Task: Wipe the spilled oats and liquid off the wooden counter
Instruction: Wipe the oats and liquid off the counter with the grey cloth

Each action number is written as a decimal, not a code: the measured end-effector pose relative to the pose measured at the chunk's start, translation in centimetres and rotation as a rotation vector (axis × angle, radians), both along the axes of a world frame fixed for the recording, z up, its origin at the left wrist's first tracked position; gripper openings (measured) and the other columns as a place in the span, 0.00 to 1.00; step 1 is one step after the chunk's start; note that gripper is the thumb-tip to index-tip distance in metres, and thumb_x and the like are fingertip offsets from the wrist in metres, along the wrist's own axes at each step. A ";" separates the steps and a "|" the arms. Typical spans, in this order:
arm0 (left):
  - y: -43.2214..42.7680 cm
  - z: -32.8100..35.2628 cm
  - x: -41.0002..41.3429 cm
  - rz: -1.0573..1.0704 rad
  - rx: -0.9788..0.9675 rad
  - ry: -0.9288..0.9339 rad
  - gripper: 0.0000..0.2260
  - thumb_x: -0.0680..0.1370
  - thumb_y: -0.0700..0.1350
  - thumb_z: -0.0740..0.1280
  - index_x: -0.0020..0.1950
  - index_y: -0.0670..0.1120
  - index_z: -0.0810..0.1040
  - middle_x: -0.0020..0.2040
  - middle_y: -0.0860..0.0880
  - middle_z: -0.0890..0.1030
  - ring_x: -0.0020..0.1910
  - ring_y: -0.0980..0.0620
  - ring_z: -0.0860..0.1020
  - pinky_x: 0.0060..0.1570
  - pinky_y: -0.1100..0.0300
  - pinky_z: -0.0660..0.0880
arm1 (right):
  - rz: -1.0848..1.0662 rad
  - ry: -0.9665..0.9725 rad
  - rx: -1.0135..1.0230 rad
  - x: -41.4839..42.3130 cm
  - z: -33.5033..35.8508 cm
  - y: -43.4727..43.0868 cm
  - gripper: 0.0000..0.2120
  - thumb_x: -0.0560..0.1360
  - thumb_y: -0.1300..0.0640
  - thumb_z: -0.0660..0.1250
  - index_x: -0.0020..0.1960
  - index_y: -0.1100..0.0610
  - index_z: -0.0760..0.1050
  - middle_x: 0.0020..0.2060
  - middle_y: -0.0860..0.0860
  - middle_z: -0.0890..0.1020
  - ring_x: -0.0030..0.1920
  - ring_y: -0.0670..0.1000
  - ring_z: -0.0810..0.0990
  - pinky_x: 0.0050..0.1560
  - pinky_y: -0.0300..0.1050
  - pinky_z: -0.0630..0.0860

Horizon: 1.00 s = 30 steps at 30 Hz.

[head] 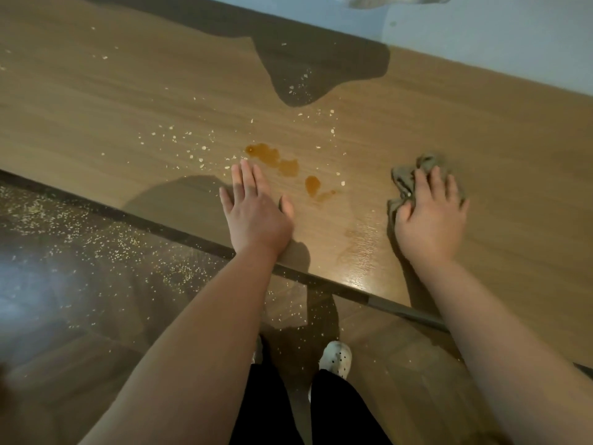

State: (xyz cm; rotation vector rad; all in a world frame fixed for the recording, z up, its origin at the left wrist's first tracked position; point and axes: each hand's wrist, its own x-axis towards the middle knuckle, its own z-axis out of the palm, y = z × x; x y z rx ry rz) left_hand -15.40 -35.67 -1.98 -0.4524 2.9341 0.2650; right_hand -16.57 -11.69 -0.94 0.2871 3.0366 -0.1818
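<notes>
Orange-brown liquid (282, 163) lies in small puddles on the wooden counter (481, 175). Pale oat flakes (189, 146) are scattered to the left of and behind the puddles. My left hand (253, 210) lies flat on the counter with straight fingers, just left of the puddles. My right hand (430, 216) presses a crumpled grey-brown cloth (414, 175) onto the counter, right of the liquid. Its fingers curl over the cloth. A shiny smeared patch (359, 248) sits between my two hands near the front edge.
The counter's front edge (192, 239) runs diagonally from left to lower right. Many oat flakes (106, 239) lie on the dark glossy floor below it. My feet, one in a white shoe (335, 358), stand by the edge. A pale wall (481, 43) borders the counter at the back.
</notes>
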 end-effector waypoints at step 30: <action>-4.8 0.2 1.5 -0.533 -0.072 -0.079 0.33 0.82 0.57 0.44 0.79 0.39 0.37 0.80 0.40 0.37 0.79 0.43 0.37 0.77 0.43 0.42 | -0.297 -0.016 -0.004 7.4 0.7 -5.1 0.27 0.80 0.54 0.55 0.78 0.58 0.57 0.78 0.54 0.57 0.78 0.57 0.53 0.76 0.62 0.47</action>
